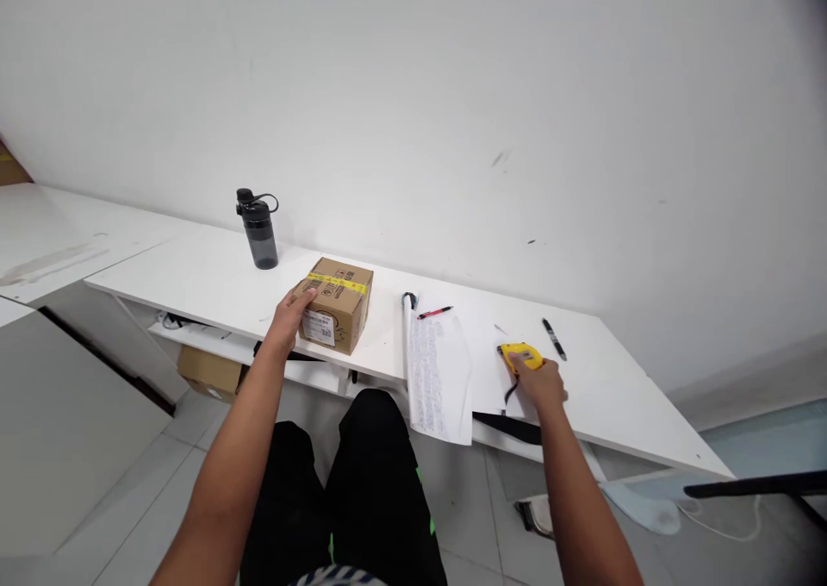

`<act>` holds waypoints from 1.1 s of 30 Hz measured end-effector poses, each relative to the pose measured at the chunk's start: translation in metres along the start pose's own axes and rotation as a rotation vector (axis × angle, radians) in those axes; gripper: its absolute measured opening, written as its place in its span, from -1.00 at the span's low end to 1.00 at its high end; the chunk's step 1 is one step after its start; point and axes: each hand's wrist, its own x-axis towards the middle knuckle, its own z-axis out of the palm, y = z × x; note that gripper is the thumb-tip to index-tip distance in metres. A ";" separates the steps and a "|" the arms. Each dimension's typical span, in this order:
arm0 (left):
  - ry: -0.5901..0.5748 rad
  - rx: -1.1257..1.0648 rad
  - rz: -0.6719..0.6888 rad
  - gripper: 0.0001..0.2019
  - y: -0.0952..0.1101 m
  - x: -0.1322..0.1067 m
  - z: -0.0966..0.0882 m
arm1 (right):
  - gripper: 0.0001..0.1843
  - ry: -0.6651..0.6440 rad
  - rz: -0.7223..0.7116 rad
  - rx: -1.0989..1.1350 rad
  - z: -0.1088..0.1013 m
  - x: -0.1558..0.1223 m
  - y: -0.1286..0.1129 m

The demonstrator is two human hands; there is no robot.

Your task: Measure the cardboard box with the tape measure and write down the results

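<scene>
My left hand [290, 321] grips the near left corner of a small cardboard box [342, 314]. Its fingers rest on the top edge, and part of the hand's grip is hidden. Yellow tape runs across the box's top, and a white label shows on its front. On the right, my right hand [541, 383] is closed around a yellow tape measure [520, 355] with a black strap hanging down. The tape measure is over white paper near the desk's front edge. Between the hands lies a written sheet [439, 379], its lower end hanging over the edge.
A dark water bottle [261, 237] stands behind and left of the box. A red pen [435, 313] lies at the sheet's top, and a black pen [554, 339] is farther right. Beneath the white desk [200, 267], another cardboard box [210, 372] sits below a shelf.
</scene>
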 end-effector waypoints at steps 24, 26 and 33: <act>0.005 0.193 0.141 -0.27 -0.015 -0.010 0.022 | -0.37 -0.520 -1.491 0.353 0.058 -0.174 -0.325; 0.014 0.205 0.178 -0.23 -0.019 -0.010 0.023 | -0.37 -0.511 -1.489 0.314 0.062 -0.176 -0.326; 0.008 0.225 0.203 -0.28 -0.018 -0.011 0.023 | -0.36 -0.491 -1.466 0.471 0.075 -0.170 -0.323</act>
